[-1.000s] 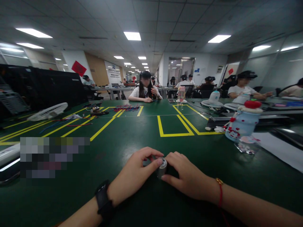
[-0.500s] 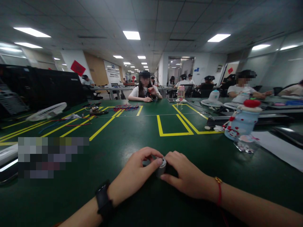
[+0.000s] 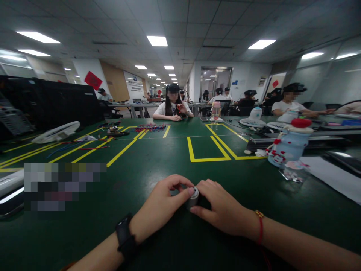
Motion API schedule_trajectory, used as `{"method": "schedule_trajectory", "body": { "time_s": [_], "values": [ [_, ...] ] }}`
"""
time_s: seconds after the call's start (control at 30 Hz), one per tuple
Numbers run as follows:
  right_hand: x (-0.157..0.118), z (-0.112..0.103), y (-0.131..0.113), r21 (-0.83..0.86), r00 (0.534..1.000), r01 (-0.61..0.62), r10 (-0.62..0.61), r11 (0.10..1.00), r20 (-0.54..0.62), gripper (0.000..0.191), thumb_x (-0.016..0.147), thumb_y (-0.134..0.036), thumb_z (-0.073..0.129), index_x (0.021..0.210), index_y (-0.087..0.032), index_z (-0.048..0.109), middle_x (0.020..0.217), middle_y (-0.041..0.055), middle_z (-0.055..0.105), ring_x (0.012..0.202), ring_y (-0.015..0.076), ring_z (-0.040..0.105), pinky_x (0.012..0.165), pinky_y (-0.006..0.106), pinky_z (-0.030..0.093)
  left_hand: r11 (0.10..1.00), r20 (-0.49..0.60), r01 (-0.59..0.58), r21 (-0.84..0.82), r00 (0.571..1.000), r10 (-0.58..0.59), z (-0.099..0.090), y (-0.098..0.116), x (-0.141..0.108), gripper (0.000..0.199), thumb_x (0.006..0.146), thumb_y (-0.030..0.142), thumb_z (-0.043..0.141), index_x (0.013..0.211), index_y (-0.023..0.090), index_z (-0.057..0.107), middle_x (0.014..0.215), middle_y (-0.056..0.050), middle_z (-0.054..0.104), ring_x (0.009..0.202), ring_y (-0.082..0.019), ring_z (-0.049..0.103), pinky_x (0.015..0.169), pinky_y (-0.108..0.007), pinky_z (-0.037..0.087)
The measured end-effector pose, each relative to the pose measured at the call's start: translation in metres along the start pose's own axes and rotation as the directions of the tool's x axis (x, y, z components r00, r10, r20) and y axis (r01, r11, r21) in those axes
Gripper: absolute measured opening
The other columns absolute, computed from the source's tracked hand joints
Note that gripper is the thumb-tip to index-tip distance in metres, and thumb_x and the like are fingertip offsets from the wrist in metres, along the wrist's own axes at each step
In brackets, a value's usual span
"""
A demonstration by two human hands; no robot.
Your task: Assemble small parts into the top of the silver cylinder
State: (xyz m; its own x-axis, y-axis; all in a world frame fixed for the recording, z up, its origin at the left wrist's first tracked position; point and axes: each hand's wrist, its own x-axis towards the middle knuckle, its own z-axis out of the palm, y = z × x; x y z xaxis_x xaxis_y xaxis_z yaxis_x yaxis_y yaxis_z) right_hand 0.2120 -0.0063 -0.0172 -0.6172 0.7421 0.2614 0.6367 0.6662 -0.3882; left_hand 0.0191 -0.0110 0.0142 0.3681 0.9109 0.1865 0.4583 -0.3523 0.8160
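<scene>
A small metal cylinder (image 3: 193, 199), grey-sided with a whitish top, stands upright on the green table; it resembles a small motor. From the left, my left hand (image 3: 166, 195) pinches its upper end, thumb on the top rim and index finger behind. My right hand (image 3: 221, 207) closes round the other side, with the thumb low against the body and the fingers near the top. The fingers cover part of the cylinder, so its far side is hidden.
The green table (image 3: 141, 226) carries yellow tape marks (image 3: 210, 160). A light blue bottle (image 3: 291, 145) and paper sheet (image 3: 332, 177) lie to the right. Wires (image 3: 150, 128) and a white fan part (image 3: 58, 131) lie on the left. Another person (image 3: 172, 107) sits opposite.
Both hands keep hold of the cylinder in nearly the same place. Its top appears slightly turned or tilted, and my right thumb has shifted a little up and left.
</scene>
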Motion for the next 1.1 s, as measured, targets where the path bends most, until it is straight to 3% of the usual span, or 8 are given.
{"method": "schedule_trajectory", "body": {
  "time_s": [0.3, 0.4, 0.5, 0.63, 0.83, 1.1],
  "values": [
    [-0.001, -0.001, 0.000, -0.003, 1.000, -0.016, 0.016, 1.000, 0.001, 0.023, 0.083, -0.037, 0.063, 0.096, -0.019, 0.055, 0.094, 0.0036, 0.057, 0.083, 0.0201, 0.047, 0.075, 0.034, 0.037, 0.999, -0.091, -0.027, -0.037, 0.996, 0.024, -0.021, -0.017, 0.000, 0.020, 0.084, 0.039, 0.060, 0.092, 0.024, 0.071, 0.107, -0.004, 0.059, 0.099, -0.021, 0.057, 0.085, -0.033, 0.046],
    [-0.002, -0.003, -0.001, -0.002, 1.000, -0.011, 0.011, 1.000, 0.005, 0.022, 0.084, -0.036, 0.062, 0.095, -0.019, 0.054, 0.093, 0.0035, 0.057, 0.084, 0.0199, 0.047, 0.075, 0.033, 0.037, 0.998, 0.024, 0.001, 0.066, 1.000, -0.002, -0.026, -0.028, -0.002, 0.019, 0.083, 0.039, 0.061, 0.091, 0.027, 0.073, 0.112, -0.004, 0.057, 0.104, -0.022, 0.055, 0.092, -0.037, 0.042],
    [-0.002, -0.003, 0.000, 0.009, 1.000, -0.009, 0.009, 1.000, 0.008, 0.022, 0.084, -0.035, 0.063, 0.095, -0.019, 0.055, 0.094, 0.0035, 0.057, 0.084, 0.0198, 0.047, 0.076, 0.033, 0.037, 0.977, 0.140, -0.046, 0.208, 0.990, 0.017, -0.023, -0.038, -0.004, 0.014, 0.081, 0.038, 0.065, 0.089, 0.031, 0.074, 0.115, -0.002, 0.057, 0.108, -0.024, 0.051, 0.096, -0.041, 0.038],
    [-0.003, -0.004, 0.001, 0.026, 1.000, -0.015, 0.014, 1.000, 0.017, 0.023, 0.084, -0.037, 0.062, 0.096, -0.019, 0.055, 0.095, 0.0040, 0.057, 0.085, 0.0200, 0.047, 0.076, 0.034, 0.037, 0.944, 0.162, -0.097, 0.315, 0.986, 0.047, -0.017, -0.043, -0.006, 0.013, 0.079, 0.039, 0.067, 0.087, 0.034, 0.074, 0.116, -0.001, 0.058, 0.109, -0.025, 0.049, 0.096, -0.043, 0.036],
    [-0.003, -0.005, 0.000, 0.036, 1.000, -0.021, 0.020, 0.999, 0.024, 0.022, 0.084, -0.036, 0.062, 0.097, -0.019, 0.055, 0.096, 0.0038, 0.056, 0.085, 0.0201, 0.047, 0.077, 0.034, 0.037, 0.967, 0.226, -0.083, 0.239, 0.974, 0.027, -0.025, -0.040, -0.005, 0.026, 0.078, 0.037, 0.067, 0.104, 0.034, 0.068, 0.120, -0.002, 0.057, 0.113, -0.025, 0.048, 0.098, -0.043, 0.034],
    [-0.003, -0.006, 0.000, 0.057, 0.999, -0.033, 0.032, 0.998, 0.033, 0.024, 0.084, -0.036, 0.062, 0.099, -0.020, 0.055, 0.098, 0.0039, 0.056, 0.087, 0.0207, 0.047, 0.077, 0.035, 0.038, 0.980, 0.294, -0.045, 0.193, 0.956, -0.014, -0.037, -0.037, -0.008, 0.034, 0.068, 0.035, 0.074, 0.100, 0.030, 0.066, 0.127, -0.002, 0.051, 0.117, -0.027, 0.045, 0.099, -0.045, 0.034]
  ]
}}
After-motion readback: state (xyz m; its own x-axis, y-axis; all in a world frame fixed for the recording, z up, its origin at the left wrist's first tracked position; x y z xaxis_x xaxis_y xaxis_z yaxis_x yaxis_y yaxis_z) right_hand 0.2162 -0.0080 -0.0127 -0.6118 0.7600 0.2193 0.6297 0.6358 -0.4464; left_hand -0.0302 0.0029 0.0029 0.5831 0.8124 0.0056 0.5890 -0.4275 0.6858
